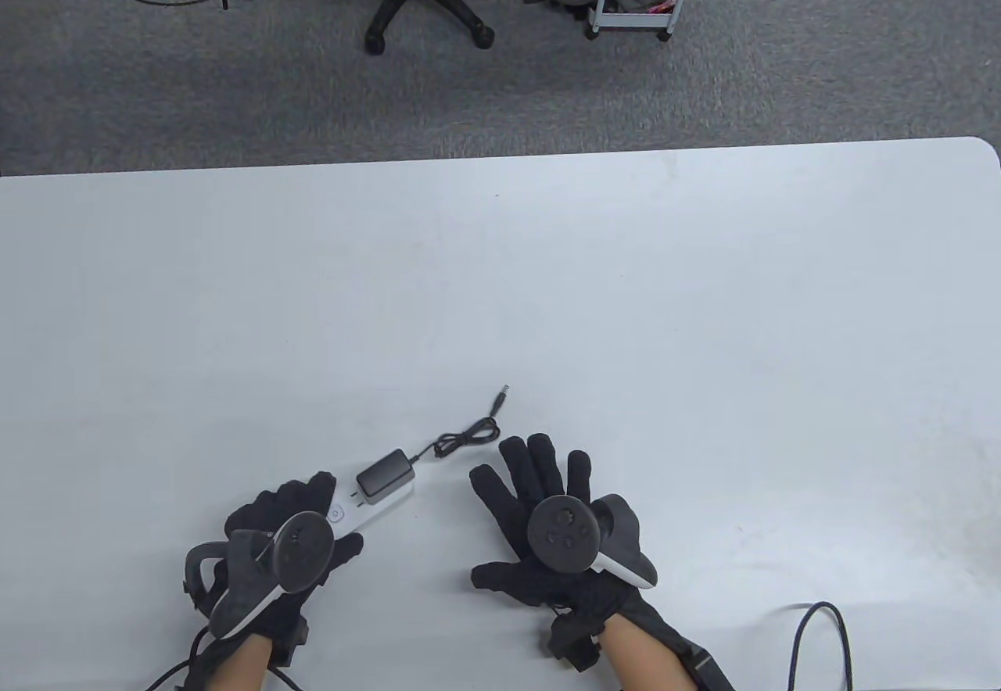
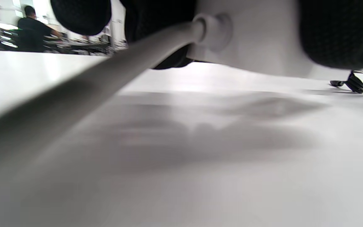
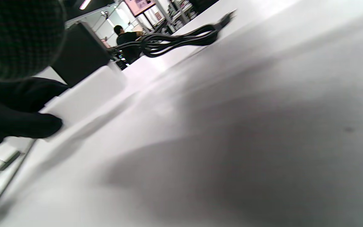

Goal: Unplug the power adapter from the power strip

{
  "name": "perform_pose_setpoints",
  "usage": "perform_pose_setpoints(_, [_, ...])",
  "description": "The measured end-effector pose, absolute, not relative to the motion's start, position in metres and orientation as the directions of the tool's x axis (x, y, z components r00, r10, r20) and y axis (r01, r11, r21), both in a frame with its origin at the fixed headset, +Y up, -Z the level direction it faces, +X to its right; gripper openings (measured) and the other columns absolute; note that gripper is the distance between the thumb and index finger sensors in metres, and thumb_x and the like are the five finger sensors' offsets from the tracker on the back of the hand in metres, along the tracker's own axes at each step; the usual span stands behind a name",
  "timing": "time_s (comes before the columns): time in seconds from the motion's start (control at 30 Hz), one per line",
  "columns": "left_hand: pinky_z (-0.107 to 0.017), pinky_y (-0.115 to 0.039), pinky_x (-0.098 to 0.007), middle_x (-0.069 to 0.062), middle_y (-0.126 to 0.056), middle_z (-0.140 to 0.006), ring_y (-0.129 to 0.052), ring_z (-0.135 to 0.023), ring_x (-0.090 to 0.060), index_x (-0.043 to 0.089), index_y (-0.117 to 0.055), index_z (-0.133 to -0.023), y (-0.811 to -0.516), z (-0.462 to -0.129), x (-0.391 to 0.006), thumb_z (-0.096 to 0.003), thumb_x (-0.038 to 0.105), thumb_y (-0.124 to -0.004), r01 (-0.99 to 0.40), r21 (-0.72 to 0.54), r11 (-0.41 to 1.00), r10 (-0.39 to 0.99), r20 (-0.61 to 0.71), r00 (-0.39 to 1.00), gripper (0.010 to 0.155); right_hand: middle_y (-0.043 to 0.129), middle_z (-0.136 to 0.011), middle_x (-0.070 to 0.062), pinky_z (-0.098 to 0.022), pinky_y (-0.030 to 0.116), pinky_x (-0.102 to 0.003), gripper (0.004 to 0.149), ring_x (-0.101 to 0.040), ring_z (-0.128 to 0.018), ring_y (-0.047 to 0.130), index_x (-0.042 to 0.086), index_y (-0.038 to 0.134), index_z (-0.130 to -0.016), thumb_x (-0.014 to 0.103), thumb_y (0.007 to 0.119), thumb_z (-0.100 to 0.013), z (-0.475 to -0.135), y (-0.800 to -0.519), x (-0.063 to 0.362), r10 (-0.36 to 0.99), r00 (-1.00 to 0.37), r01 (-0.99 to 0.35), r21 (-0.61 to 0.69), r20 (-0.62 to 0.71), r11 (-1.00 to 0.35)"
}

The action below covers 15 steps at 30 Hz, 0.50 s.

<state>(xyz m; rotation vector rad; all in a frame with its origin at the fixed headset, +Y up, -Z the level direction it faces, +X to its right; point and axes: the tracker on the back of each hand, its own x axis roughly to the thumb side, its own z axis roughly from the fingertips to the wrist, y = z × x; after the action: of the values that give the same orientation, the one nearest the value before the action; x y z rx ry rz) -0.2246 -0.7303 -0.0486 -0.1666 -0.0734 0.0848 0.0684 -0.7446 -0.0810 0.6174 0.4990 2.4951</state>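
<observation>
The strip (image 1: 367,505) lies near the table's (image 1: 704,316) near edge, left of centre, angled up to the right. The black adapter (image 1: 384,475) is seated in its far end, so the task's step is not yet done. The adapter's cord (image 1: 467,438) runs far-right in a small tied loop, ending in a loose barrel plug (image 1: 500,398) on the table.

The left hand (image 1: 289,535) grasps the near end of the strip, fingers wrapped over both sides; the left wrist view shows the strip's white end (image 2: 254,41) and its cable (image 2: 106,78) between dark fingers (image 2: 80,14). The right hand (image 1: 547,519) is released, fingers spread flat, just right of the strip and touching nothing I can see; in the right wrist view the adapter (image 3: 79,53) stands clear of it.

Risks, as I judge them:
- The left hand holds the end away from the adapter. A pull on the adapter could lever the strip's far end up or swing it, rather than free the prongs.
- Pulling by the cord instead of the body would strain the cord's joint and may not unseat it.
- A tilted pull could bind or bend the prongs; straight out from the socket face is safer.
- A sudden release could jerk the hand and drag the cord loop across the table.
</observation>
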Motion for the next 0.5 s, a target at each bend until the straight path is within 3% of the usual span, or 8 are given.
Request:
perform_pose_setpoints(0.2, [-0.065,-0.062,-0.059,-0.004,-0.081,-0.096,-0.088,-0.073,-0.024,0.026,-0.066,-0.100,-0.732,-0.029,-0.191,-0.0276,0.065,-0.085,-0.048,-0.183,0.982,0.102,0.299,0.949,0.084,-0.001,-0.114,0.006,-0.068,-0.007,-0.056,0.103,-0.023,-0.109,-0.002,0.054,0.009,-0.094,0.070,0.081,-0.023,-0.076,-0.738,0.065,0.599,-0.701,-0.413,0.464,0.387,-0.784])
perform_pose_setpoints(0.37, [-0.064,-0.062,-0.057,-0.004,-0.081,-0.097,-0.088,-0.074,-0.025,0.027,-0.066,-0.100,-0.739,-0.024,-0.177,-0.0272,0.064,-0.085,0.017,-0.201,0.979,0.061,0.375,0.925,0.084,0.018,-0.118,-0.001,-0.073,0.009,-0.062,0.105,-0.033,-0.113,0.039,0.052,0.005,-0.092,0.069,0.083,-0.024,-0.070,-0.738,0.056,0.602,-0.679,-0.384,0.495,0.420,-0.779])
perform_pose_setpoints(0.5, [-0.064,-0.062,-0.057,-0.004,-0.082,-0.096,-0.088,-0.074,-0.026,0.027,-0.067,-0.100,-0.743,-0.024,-0.175,-0.0275,0.065,-0.085,0.029,-0.219,0.975,0.060,0.388,0.920,0.084,0.026,-0.118,-0.003,-0.074,0.017,-0.064,0.104,-0.032,-0.106,0.055,0.052,0.008,-0.094,0.068,0.084,-0.024,-0.064,-0.738,0.045,0.530,-0.712,-0.295,0.489,0.461,-0.821])
